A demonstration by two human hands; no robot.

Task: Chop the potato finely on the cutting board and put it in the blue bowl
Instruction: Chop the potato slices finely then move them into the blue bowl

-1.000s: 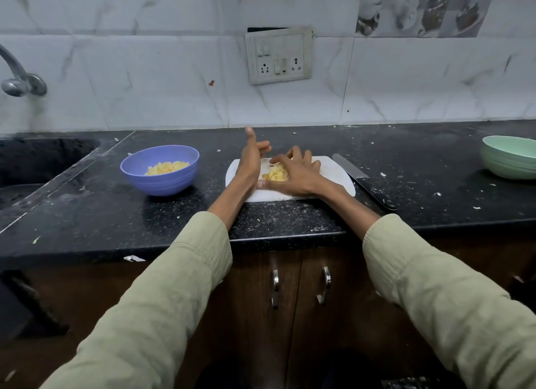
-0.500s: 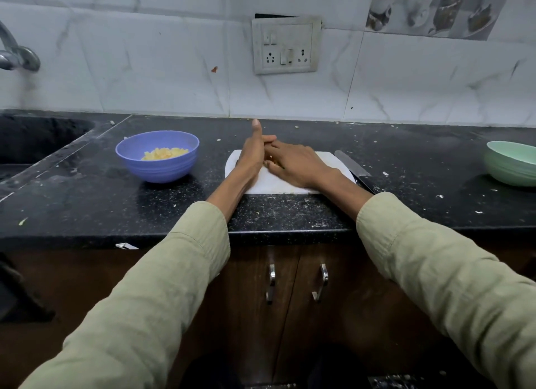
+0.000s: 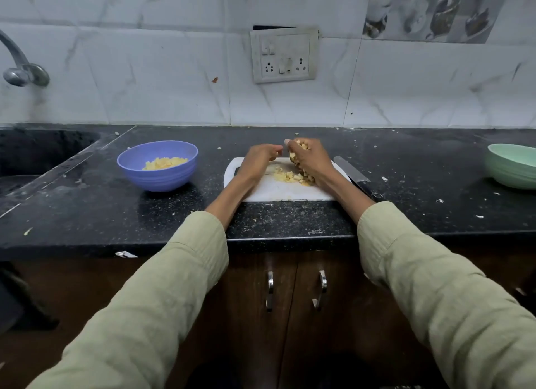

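A white cutting board (image 3: pixel 278 190) lies on the black counter, with a small heap of chopped potato (image 3: pixel 287 176) on it. My right hand (image 3: pixel 311 161) is raised on edge over the board, its fingers curled round a handful of potato pieces. My left hand (image 3: pixel 256 161) rests on the board's left part with its fingers loosely curled, holding nothing that I can see. The blue bowl (image 3: pixel 158 165) stands left of the board with chopped potato inside.
A knife (image 3: pixel 355 177) lies on the counter right of the board. A green bowl (image 3: pixel 512 165) stands at the far right. The sink (image 3: pixel 26 156) and its tap (image 3: pixel 20 69) are at the left. Scraps dot the counter.
Both hands were pressed together over the potato heap. Now they have parted; the right hand has lifted with a handful of pieces and part of the heap lies uncovered.
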